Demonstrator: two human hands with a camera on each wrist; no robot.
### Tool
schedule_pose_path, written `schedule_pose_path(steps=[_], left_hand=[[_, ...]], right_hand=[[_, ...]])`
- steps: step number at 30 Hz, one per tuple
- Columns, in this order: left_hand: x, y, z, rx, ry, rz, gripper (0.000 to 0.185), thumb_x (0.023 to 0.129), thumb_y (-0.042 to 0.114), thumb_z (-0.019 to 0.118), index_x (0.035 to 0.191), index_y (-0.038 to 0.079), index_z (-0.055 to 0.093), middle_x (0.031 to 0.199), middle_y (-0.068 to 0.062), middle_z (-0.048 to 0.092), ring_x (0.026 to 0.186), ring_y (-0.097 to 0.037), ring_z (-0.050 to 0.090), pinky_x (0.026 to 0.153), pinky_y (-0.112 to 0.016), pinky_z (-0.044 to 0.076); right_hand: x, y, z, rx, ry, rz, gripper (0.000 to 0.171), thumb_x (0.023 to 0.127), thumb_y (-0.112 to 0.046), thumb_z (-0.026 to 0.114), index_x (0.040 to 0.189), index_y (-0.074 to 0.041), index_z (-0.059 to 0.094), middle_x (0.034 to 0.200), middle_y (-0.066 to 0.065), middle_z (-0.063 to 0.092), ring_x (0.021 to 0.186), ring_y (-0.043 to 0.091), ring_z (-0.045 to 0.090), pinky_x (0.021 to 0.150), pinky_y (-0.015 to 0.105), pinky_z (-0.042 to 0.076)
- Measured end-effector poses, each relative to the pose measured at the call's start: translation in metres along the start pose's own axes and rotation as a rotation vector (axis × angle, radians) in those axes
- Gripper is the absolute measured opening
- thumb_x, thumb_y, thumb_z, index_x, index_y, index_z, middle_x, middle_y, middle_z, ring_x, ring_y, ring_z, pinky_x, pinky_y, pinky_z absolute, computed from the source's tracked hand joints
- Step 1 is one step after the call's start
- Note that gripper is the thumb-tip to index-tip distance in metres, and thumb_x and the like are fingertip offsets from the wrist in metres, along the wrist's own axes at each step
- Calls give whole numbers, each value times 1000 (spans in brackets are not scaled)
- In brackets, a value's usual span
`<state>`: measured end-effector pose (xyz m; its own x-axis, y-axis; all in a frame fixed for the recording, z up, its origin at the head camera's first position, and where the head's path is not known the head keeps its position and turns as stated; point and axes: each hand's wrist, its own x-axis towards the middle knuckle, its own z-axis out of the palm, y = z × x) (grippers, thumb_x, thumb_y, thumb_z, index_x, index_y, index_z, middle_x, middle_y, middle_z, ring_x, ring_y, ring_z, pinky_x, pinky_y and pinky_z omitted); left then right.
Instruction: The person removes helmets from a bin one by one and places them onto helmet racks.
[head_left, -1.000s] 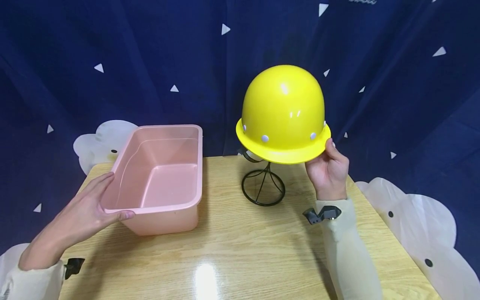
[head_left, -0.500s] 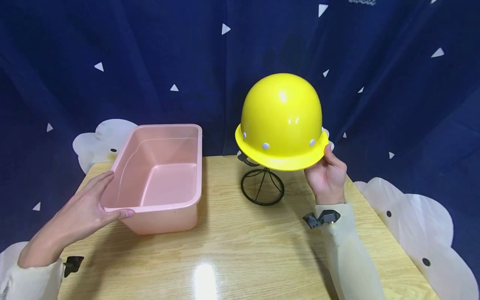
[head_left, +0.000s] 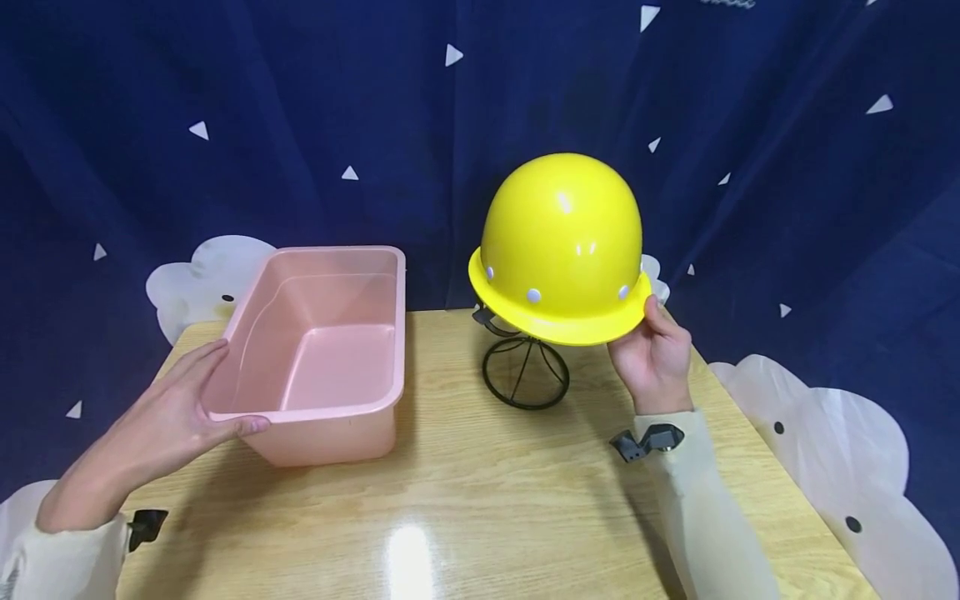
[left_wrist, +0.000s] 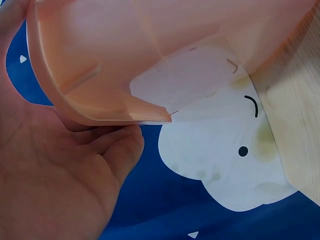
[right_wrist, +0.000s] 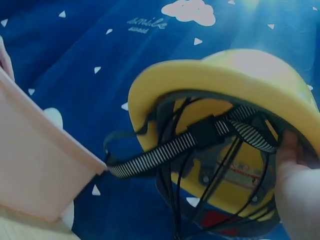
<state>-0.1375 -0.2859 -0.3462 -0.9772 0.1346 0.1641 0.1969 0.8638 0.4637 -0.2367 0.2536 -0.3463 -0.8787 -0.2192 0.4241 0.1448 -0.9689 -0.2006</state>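
Note:
A yellow hard hat (head_left: 562,237) sits over a black wire stand (head_left: 525,373) at the back of the wooden table (head_left: 487,500). My right hand (head_left: 648,329) grips the hat's brim on its right side, thumb on top. In the right wrist view the hard hat (right_wrist: 235,75) shows its underside, with a striped chin strap (right_wrist: 165,150) hanging and my right hand (right_wrist: 295,195) at the brim. An empty pink tub (head_left: 322,333) stands to the left. My left hand (head_left: 202,400) holds its near left corner, thumb on the rim. The left wrist view shows the tub (left_wrist: 125,55) close up above my left hand (left_wrist: 65,175).
A dark blue curtain with white triangles hangs behind the table. White cloud-shaped cut-outs (head_left: 825,433) stick out beside the table on both sides. The front half of the table holds only my forearms.
My right hand has lowered the hard hat down over the wire stand. The left hand and the tub have barely moved.

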Motion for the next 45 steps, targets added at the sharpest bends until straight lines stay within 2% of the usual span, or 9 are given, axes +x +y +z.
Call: schedule_pose_path(steps=[4,10,12,17,24,30,35,42,45], left_hand=[[1,0,0,-5,2,8,110,70,54,74,150,7,15,154,-22,18,139,-46,21,104,-68,21],[2,0,1,9,0,-6,112,69,55,74,150,6,15,154,-23,19,138,-46,22,103,-67,22],[3,0,0,17,1,-6,112,70,55,74,150,6,14,153,-23,19,138,-47,22,103,-68,22],[2,0,0,26,7,-4,111,69,55,74,150,6,15,153,-23,20,138,-46,23,102,-68,23],[1,1,1,19,13,2,111,70,57,73,150,6,15,154,-22,19,138,-46,22,102,-68,23],[1,1,1,3,17,3,111,69,57,74,150,7,16,154,-22,21,139,-45,23,105,-66,22],[1,-2,2,4,17,5,111,69,56,74,150,7,15,154,-23,20,138,-46,22,104,-67,22],[0,-2,2,7,13,8,111,70,55,74,150,6,14,153,-24,19,138,-47,22,104,-67,21],[0,-2,2,4,12,4,111,70,55,74,150,6,15,154,-23,19,138,-46,22,104,-67,21]], right_hand=[[-2,-4,-4,-9,8,18,46,101,-7,24,146,-6,28,148,9,38,135,23,39,114,37,32],[-4,-11,-9,-102,-22,53,48,100,-2,21,148,-4,23,153,8,31,137,23,37,114,36,31],[-4,-13,-11,-131,-30,60,47,100,0,20,147,-2,24,151,10,33,137,24,37,114,37,31],[-6,-16,-14,-157,-42,51,45,99,1,19,143,5,29,144,16,41,135,27,40,114,39,33],[-7,-17,-10,-199,0,17,44,99,2,25,143,4,30,143,16,43,132,27,43,112,37,35],[-7,-17,-11,-319,0,13,47,97,6,24,144,4,27,145,16,40,134,26,42,113,35,34],[-8,-16,-10,-417,-13,25,51,97,9,25,147,2,20,152,13,30,136,24,38,113,34,32],[-9,-17,-12,-411,61,-4,44,97,5,31,141,5,34,141,14,46,129,24,47,110,33,38],[-8,-18,-13,-387,66,4,43,97,3,32,140,5,36,140,15,46,129,25,47,110,33,38]])
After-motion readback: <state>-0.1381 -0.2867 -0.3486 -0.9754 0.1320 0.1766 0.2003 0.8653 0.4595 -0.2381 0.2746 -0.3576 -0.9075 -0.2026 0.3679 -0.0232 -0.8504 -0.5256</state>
